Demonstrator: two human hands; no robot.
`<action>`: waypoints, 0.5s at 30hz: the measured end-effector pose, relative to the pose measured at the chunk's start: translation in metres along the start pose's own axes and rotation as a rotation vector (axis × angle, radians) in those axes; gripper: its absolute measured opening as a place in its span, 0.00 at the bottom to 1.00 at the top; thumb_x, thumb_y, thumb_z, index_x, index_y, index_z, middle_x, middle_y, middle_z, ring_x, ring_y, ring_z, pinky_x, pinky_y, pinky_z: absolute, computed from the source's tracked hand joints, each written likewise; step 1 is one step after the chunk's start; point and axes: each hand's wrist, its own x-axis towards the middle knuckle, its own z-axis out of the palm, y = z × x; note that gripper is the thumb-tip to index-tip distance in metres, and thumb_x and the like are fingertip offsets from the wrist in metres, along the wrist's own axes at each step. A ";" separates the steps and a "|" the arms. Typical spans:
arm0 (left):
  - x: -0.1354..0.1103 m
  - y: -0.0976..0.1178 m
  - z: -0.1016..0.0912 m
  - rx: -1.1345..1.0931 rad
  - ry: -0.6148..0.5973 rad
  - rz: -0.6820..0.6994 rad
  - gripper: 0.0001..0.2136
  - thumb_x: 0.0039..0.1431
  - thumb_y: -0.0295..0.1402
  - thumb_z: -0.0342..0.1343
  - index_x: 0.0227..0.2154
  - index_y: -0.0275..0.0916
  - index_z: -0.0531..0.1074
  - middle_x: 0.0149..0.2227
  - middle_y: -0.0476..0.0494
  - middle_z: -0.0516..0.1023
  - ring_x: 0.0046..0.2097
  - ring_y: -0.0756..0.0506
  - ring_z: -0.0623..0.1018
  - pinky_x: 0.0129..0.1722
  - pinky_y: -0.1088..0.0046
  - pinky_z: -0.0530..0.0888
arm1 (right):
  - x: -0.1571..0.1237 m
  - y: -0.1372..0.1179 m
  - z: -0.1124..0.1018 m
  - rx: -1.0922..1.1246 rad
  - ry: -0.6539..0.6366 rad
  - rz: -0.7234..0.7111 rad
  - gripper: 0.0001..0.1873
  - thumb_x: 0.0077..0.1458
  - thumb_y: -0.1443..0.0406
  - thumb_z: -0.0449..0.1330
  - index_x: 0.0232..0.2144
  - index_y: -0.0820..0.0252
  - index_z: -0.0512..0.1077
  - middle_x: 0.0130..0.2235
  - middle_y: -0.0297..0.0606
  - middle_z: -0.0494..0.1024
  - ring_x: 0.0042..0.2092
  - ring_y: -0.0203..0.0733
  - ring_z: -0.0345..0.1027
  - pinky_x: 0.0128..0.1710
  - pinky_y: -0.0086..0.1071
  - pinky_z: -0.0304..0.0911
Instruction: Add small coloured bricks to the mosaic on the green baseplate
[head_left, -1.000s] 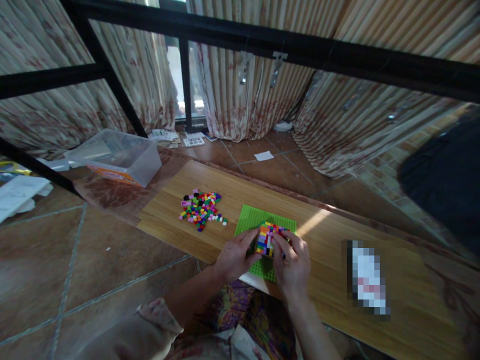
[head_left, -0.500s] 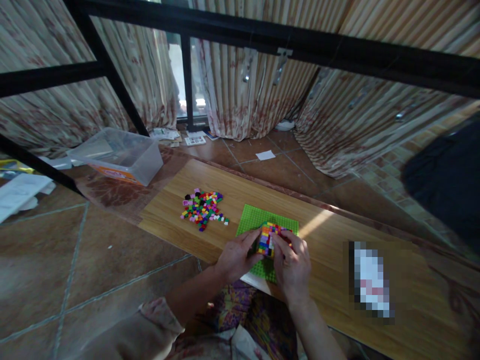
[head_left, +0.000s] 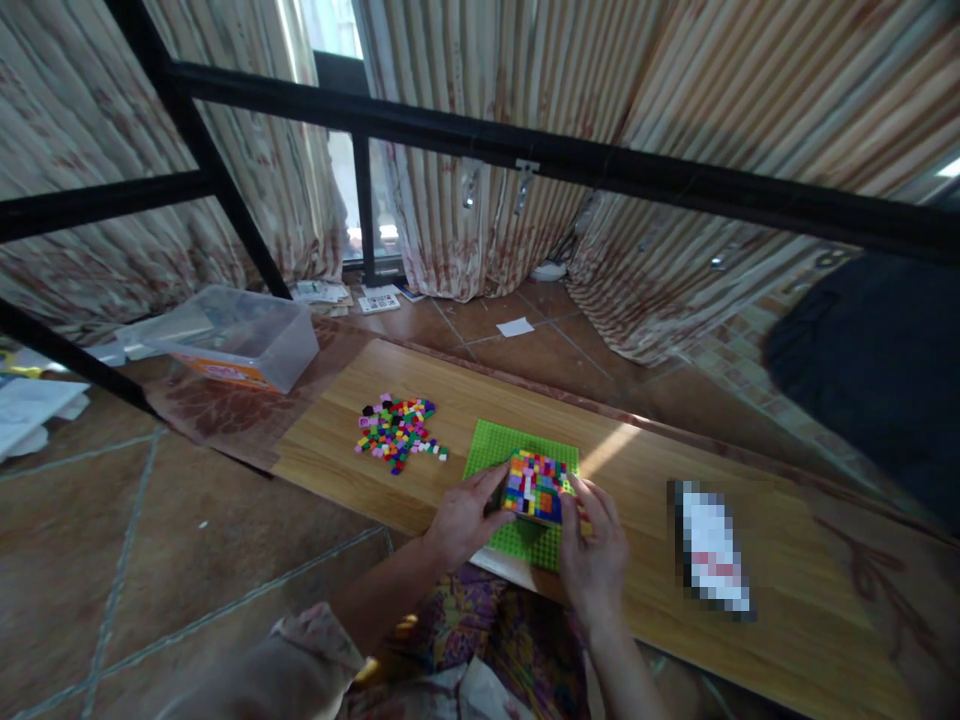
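Note:
A multicoloured brick block (head_left: pixel 534 487) is held between both my hands just above a green baseplate (head_left: pixel 491 449) on a wooden board (head_left: pixel 645 520). My left hand (head_left: pixel 463 518) grips the block's left side with its fingers closed round it. On the block's right and near edge, my right hand (head_left: pixel 594 545) has its fingers pressed against the bricks. A heap of small loose coloured bricks (head_left: pixel 397 430) lies on the board to the left of the baseplate.
A clear plastic tub (head_left: pixel 238 333) stands at the board's far left end. A blurred white object (head_left: pixel 711 548) lies on the board to the right. Black metal bars (head_left: pixel 525 150) cross overhead, curtains hang behind, and a dark bundle (head_left: pixel 877 370) sits at right.
The block has tipped so its flat coloured face shows upward, and my right hand has slid to its near right edge. The camera has shifted slightly.

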 end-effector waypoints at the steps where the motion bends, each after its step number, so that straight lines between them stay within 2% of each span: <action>1: 0.001 0.001 -0.001 0.003 -0.011 0.001 0.30 0.55 0.37 0.59 0.61 0.48 0.57 0.57 0.44 0.69 0.48 0.43 0.74 0.49 0.65 0.72 | -0.004 0.004 -0.003 0.006 0.001 0.056 0.18 0.60 0.57 0.51 0.46 0.59 0.73 0.46 0.44 0.73 0.46 0.42 0.68 0.46 0.38 0.65; 5: 0.013 0.006 0.000 0.001 -0.057 0.029 0.31 0.55 0.36 0.59 0.61 0.46 0.56 0.58 0.44 0.67 0.51 0.42 0.73 0.51 0.64 0.71 | -0.023 0.018 -0.011 0.098 -0.008 0.208 0.20 0.59 0.54 0.52 0.43 0.61 0.73 0.46 0.46 0.72 0.45 0.43 0.68 0.43 0.38 0.66; 8: 0.020 0.012 0.003 -0.008 -0.064 0.053 0.30 0.55 0.34 0.58 0.61 0.45 0.57 0.57 0.43 0.69 0.52 0.42 0.73 0.52 0.64 0.71 | -0.032 0.019 -0.016 0.106 0.017 0.230 0.20 0.59 0.54 0.52 0.44 0.61 0.73 0.46 0.46 0.73 0.45 0.44 0.69 0.43 0.38 0.66; 10: 0.020 0.014 0.004 -0.017 -0.061 0.059 0.29 0.55 0.33 0.58 0.60 0.44 0.59 0.56 0.43 0.70 0.51 0.43 0.73 0.52 0.64 0.71 | -0.035 0.013 -0.019 0.059 0.058 0.184 0.19 0.59 0.55 0.53 0.44 0.61 0.73 0.46 0.46 0.73 0.46 0.44 0.69 0.44 0.39 0.66; 12: 0.013 0.013 0.001 -0.031 -0.033 0.057 0.28 0.54 0.31 0.58 0.59 0.44 0.60 0.57 0.43 0.69 0.49 0.44 0.74 0.50 0.66 0.72 | -0.037 0.001 -0.020 0.025 0.068 0.076 0.18 0.59 0.56 0.52 0.44 0.60 0.73 0.46 0.45 0.73 0.46 0.44 0.69 0.47 0.40 0.64; 15: -0.008 0.003 -0.012 -0.043 0.089 0.039 0.25 0.57 0.31 0.54 0.58 0.44 0.61 0.55 0.43 0.70 0.43 0.47 0.76 0.47 0.67 0.74 | -0.041 -0.025 -0.009 0.041 -0.065 -0.120 0.15 0.61 0.59 0.51 0.45 0.58 0.73 0.47 0.43 0.74 0.47 0.43 0.69 0.48 0.39 0.64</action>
